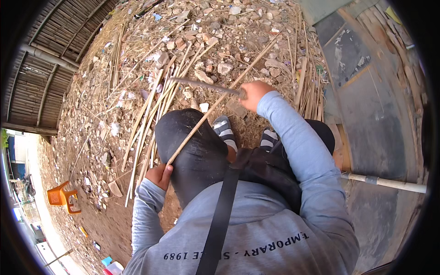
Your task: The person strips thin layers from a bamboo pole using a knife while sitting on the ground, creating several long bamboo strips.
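Note:
My left hand (159, 176) is closed around the near end of a long, narrow bamboo strip (201, 120), beside my left knee. The strip slants across that knee and away to the upper right, over the rubble. My right hand (255, 96) grips the handle of a long-bladed knife (206, 85). Its dark, slightly curved blade points left and crosses the strip a little beyond my knees; whether the edge touches the strip I cannot tell. Left of my left knee, several split bamboo strips (147, 114) lie in a loose bundle on the ground.
More strips (310, 87) are heaped at the right, near dark, weathered panels (378, 114). Stones and litter (224, 68) cover the ground. An orange plastic chair (63, 197) stands at the far left, below a slatted bamboo structure (34, 82). A pale pole (389, 183) juts in at the right.

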Demonstrator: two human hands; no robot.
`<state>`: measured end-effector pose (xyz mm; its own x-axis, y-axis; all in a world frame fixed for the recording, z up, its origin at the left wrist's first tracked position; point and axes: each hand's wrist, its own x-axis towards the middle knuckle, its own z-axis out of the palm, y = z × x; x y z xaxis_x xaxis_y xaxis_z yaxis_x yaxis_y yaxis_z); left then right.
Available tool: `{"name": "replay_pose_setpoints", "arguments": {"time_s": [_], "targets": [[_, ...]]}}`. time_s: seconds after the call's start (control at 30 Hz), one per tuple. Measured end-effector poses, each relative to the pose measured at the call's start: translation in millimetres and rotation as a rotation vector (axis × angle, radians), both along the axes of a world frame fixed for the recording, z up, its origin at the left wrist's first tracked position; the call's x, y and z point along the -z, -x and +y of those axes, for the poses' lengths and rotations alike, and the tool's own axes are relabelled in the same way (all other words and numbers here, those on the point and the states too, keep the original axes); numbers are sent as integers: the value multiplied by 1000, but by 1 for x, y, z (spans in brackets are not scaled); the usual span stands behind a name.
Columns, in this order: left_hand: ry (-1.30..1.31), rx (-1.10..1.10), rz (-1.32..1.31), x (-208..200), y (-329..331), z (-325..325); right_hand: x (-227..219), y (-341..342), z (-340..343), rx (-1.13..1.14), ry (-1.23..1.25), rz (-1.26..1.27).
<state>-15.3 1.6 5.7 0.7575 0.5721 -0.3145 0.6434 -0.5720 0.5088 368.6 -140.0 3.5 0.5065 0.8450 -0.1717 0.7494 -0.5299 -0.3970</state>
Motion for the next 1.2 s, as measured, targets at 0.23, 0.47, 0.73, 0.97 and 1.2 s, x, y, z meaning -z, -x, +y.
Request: {"name": "replay_pose_setpoints", "arguments": {"time_s": [0.23, 0.47, 0.73, 0.97, 1.2], "targets": [[94, -4, -43, -5, -7, 1, 28, -21, -11, 207, -105, 84], [232, -53, -102, 5, 6, 7, 4, 11, -11, -7, -91, 27], [161, -39, -11, -1, 2, 9, 22, -18, -3, 76, -27, 65], [301, -97, -74, -6, -8, 4, 37, -37, -9, 177, -106, 184], [280, -107, 10, 5, 7, 10, 22, 4, 2, -73, -38, 91]]}}
